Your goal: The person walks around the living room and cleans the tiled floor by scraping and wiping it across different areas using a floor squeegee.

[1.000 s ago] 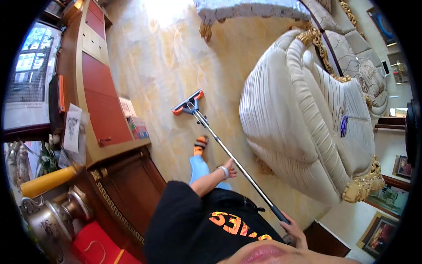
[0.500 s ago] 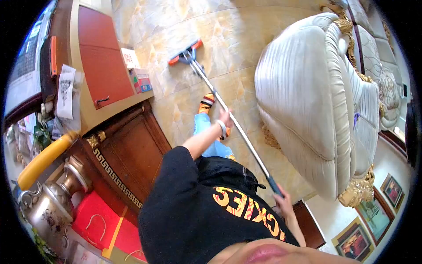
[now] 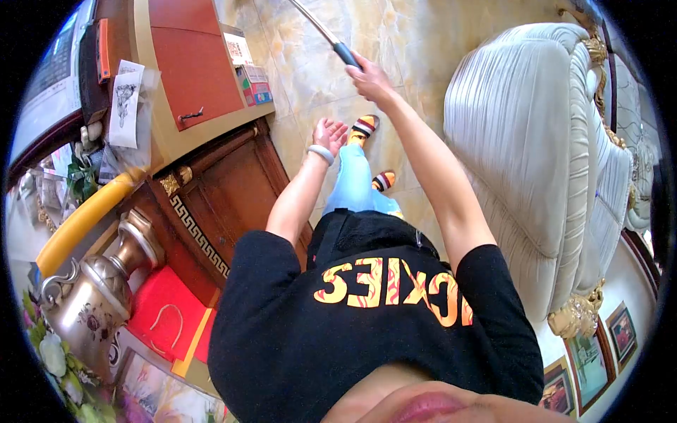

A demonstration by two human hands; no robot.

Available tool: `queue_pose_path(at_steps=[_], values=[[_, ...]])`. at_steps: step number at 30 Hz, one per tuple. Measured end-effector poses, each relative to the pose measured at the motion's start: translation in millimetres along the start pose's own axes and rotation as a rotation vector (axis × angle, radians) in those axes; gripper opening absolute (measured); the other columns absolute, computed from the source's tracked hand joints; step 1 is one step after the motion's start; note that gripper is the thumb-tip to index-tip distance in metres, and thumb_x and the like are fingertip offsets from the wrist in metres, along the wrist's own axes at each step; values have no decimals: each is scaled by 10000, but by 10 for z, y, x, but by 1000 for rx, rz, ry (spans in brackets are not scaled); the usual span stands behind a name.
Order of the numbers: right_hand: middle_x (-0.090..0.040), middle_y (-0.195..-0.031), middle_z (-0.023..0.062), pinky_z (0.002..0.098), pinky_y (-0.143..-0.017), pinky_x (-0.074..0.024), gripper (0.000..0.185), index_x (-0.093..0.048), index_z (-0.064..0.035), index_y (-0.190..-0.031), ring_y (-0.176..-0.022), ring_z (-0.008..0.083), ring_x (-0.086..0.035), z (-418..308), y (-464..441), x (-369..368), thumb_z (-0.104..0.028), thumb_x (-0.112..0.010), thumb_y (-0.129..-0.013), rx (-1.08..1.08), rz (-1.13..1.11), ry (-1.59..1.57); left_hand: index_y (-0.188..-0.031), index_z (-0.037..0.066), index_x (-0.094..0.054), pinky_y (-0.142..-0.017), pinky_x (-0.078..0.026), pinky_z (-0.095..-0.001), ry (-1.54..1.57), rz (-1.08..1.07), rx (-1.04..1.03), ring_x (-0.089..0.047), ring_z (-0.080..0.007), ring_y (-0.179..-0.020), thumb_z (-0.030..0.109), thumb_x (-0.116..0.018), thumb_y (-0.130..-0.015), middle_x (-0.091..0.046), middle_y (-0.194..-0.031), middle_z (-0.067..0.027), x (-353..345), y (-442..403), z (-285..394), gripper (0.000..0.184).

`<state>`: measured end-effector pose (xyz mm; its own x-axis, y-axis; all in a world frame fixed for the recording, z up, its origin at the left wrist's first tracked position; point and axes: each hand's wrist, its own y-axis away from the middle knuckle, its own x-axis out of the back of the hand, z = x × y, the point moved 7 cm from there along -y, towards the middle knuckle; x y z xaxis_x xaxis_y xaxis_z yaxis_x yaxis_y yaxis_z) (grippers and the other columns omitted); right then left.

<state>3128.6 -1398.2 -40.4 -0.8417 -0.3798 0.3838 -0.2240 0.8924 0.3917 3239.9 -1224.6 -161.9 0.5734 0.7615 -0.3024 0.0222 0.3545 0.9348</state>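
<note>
My right hand [image 3: 372,79], arm stretched forward, is closed around the dark grip end of a mop handle [image 3: 317,27]. The silvery pole runs up and out at the top edge, so the mop head is out of sight. Lower and to the left, my left hand [image 3: 329,136] is off the pole, palm up with its fingers apart, and a pale bracelet [image 3: 321,154] sits on that wrist. Both hands are above the marbled tile floor [image 3: 416,106], near my feet in striped shoes [image 3: 364,127].
A dark wooden desk [image 3: 233,173] with a red-brown top panel [image 3: 190,63] stands close on my left. Small boxes [image 3: 255,84] lie at its edge. A large silver vase [image 3: 95,282] is lower left. A padded white sofa [image 3: 515,162] fills the right side.
My left hand has let go of the pole and opened. My right hand has pushed far forward with the grip end, and the mop head has left the view at the top.
</note>
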Motion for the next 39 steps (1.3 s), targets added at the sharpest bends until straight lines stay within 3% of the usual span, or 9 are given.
queue_pose_path(at_steps=[4, 12, 16, 20, 24, 29, 32, 36, 39], values=[[-555, -854, 219, 370, -664, -416, 444, -393, -90, -1167, -778, 331, -548, -340, 540, -157, -287, -462, -776, 122, 4, 153, -1125, 39, -296, -658, -444, -354, 56, -107, 11, -508, -241, -821, 407, -336, -827, -481, -957, -132, -99, 60, -333, 475], [-365, -1239, 148, 315, -905, -317, 519, -236, -150, -1280, -1132, 269, -371, 836, 3852, 1019, -177, -457, -811, -214, -316, 126, -1170, 53, -230, -655, -460, -433, -318, -136, 78, -537, -308, -805, 526, -339, -791, -428, -1053, -189, -312, -105, -1457, 616], [-421, -1211, 105, 254, -894, -294, 464, -398, -46, -1188, -1102, 167, -394, 1024, 5428, 1828, -125, -533, -750, -567, -186, 5, -1217, 113, -124, -614, -437, -549, -553, 151, 291, -545, -349, -706, 393, -421, -798, -420, -1034, -233, 172, -256, -2685, 585], [-527, -735, -12, 186, -561, -381, 467, -467, -47, -1142, -615, 64, -475, 1019, 6289, 2274, -83, -537, -682, -894, -37, -102, -907, -16, -422, -535, -505, -421, -894, -84, 419, -587, -268, -630, 94, -409, -742, -575, -738, -175, 347, 399, -3643, 199], [-433, -618, -61, 173, -431, -284, 454, -494, -42, -1116, -481, 22, -362, 1098, 6271, 2186, -72, -537, -665, -847, 47, -108, -1013, 13, -335, -479, -511, -408, -892, -86, 511, -590, -270, -607, 50, -440, -728, -566, -753, -179, 383, 347, -3532, 305], [-524, -1038, 73, 230, -815, -347, 424, -480, -4, -1111, -932, 119, -472, 1004, 5626, 1900, -102, -563, -706, -768, 39, -130, -1061, 61, -248, -438, -475, -427, -864, 68, 351, -565, -298, -617, 52, -447, -723, -536, -808, -184, 531, -446, -2923, 392], [-512, -978, 57, 222, -759, -329, 422, -479, -13, -1115, -878, 105, -446, 878, 4967, 1675, -107, -564, -713, -686, 22, -138, -1056, 98, -268, -462, -480, -403, -1020, 125, 57, -553, -275, -718, 65, -483, -701, -492, -920, -165, 647, -1204, -2188, 416], [-469, -770, -31, 177, -531, -297, 429, -487, -61, -1127, -619, 37, -389, 712, 4031, 1451, -124, -577, -712, -500, 53, -144, -982, 100, -269, -418, -458, -367, -735, 120, -189, -522, -248, -659, 54, -526, -680, -445, -855, -132, 66, -1397, -1063, 399], [-550, -980, 40, 200, -719, -382, 413, -491, -43, -1117, -833, 75, -489, 508, 3477, 1637, -88, -582, -716, -489, 64, -140, -817, 16, -365, -478, -501, -427, -625, 58, -187, -547, -274, -573, -39, -488, -711, -471, -652, -144, -577, -939, -531, 172]])
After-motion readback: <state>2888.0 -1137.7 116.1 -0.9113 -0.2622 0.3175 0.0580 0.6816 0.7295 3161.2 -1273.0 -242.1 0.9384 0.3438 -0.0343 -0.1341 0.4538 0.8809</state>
